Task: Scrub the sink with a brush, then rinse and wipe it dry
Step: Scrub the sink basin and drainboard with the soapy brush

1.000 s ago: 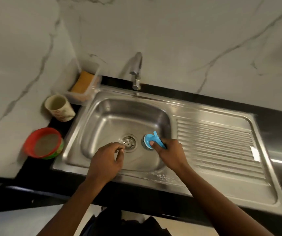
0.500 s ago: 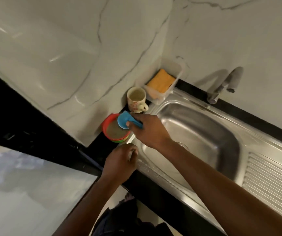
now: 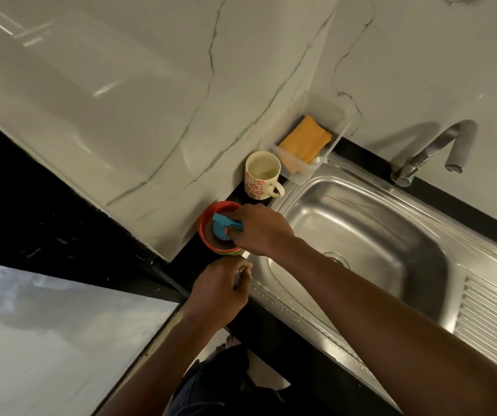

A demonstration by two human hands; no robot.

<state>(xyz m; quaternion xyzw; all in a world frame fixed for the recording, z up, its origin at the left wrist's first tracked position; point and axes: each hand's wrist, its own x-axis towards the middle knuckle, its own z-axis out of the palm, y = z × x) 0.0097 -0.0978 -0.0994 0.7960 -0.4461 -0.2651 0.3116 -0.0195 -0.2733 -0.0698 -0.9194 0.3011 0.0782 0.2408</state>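
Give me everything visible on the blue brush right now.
The blue brush looks plastic, with a round head and a handle. The right hand grips the handle, hiding most of it. Its head is down inside the red bowl beside the sink, against brownish contents. Bristles are hidden.

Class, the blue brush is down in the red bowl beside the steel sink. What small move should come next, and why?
Probably lift the blue plastic brush out of the round red bowl and carry it into the stainless steel sink. The right hand grips the brush with its head down in the bowl's brownish contents, seemingly loading it for scrubbing.
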